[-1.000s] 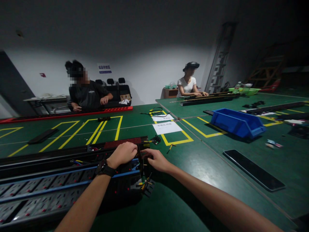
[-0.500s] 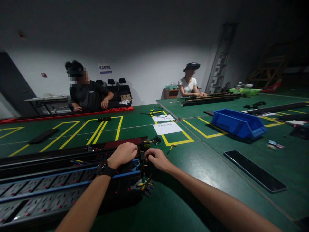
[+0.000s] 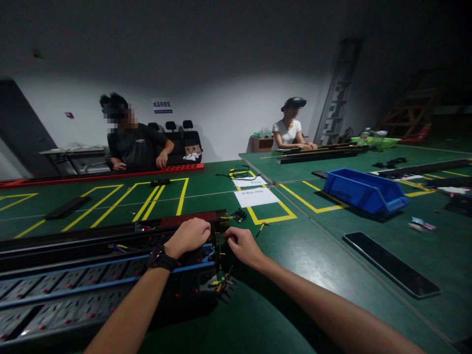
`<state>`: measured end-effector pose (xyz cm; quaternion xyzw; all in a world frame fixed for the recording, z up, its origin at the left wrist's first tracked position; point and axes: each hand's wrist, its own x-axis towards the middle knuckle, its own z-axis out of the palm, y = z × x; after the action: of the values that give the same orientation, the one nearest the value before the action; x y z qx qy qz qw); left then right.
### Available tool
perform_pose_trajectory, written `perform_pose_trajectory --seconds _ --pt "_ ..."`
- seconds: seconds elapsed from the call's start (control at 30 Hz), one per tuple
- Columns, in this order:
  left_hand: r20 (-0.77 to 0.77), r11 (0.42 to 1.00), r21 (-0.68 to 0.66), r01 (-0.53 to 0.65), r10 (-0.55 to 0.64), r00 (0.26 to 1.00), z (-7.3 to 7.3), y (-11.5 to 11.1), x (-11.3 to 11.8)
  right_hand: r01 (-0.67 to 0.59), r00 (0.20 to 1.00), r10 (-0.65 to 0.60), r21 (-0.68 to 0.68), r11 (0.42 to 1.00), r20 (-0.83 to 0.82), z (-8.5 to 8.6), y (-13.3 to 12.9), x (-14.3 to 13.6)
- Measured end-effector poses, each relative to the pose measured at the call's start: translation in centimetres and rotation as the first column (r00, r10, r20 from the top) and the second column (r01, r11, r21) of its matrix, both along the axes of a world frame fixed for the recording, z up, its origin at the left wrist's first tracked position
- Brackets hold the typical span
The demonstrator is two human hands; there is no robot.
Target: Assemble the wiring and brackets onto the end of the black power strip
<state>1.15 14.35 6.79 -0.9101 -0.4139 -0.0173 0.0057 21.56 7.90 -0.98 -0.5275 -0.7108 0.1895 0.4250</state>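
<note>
A long black tray-like assembly [image 3: 92, 280] with blue strips, slotted grey plates and red dots lies on the left of the table. Over its right end my left hand [image 3: 190, 235] is closed, wearing a black wristband; its fingertips curl down out of sight among the parts there. My right hand [image 3: 241, 243] is just off that end, fingers curled into a pinch, and what they hold is hidden. Below the hands, yellow-ended wires and a black connector piece [image 3: 225, 287] stick out from the assembly's end.
The green table [image 3: 295, 265] carries a blue bin [image 3: 363, 189], a phone-like black slab [image 3: 391, 264], white paper sheets [image 3: 256, 197] and a black connector with wires [image 3: 239, 215]. Across the table sit two people, one at a long red frame [image 3: 180, 168], the other at dark rails [image 3: 319, 155].
My right hand has shifted very slightly to the right, away from the assembly's end. My left hand stays in place.
</note>
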Motion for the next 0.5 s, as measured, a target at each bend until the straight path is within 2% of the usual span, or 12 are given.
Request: perform_pose_trajectory --seconds 0.1,0.17,0.23,0.33,0.4,0.5 --pt "-0.012 1.0 0.003 0.002 -0.002 1.0 -0.1 0.0 0.0 0.169 0.95 -0.194 0.118 0.979 0.245 1.5 -0.3 1.0" --pt "-0.018 1.0 0.005 0.009 -0.009 1.0 -0.1 0.0 -0.1 0.303 0.851 -0.337 0.146 0.942 0.404 2.9 -0.1 2.3" --pt "-0.019 1.0 0.005 0.015 -0.015 1.0 -0.1 0.0 -0.1 0.445 0.724 -0.416 0.089 0.891 0.551 4.0 0.2 3.9" --pt "-0.021 1.0 -0.001 0.007 -0.007 1.0 0.1 -0.1 -0.1 0.603 0.573 -0.38 -0.059 0.796 0.726 4.7 0.7 6.3" --pt "-0.028 1.0 -0.006 -0.003 0.002 1.0 0.3 -0.2 0.0 0.63 0.549 -0.347 -0.104 0.769 0.76 4.4 0.9 7.4" --pt "-0.033 1.0 -0.007 -0.002 0.001 0.999 0.4 -0.3 0.1 0.602 0.568 -0.312 -0.126 0.788 0.762 3.5 1.0 8.1"
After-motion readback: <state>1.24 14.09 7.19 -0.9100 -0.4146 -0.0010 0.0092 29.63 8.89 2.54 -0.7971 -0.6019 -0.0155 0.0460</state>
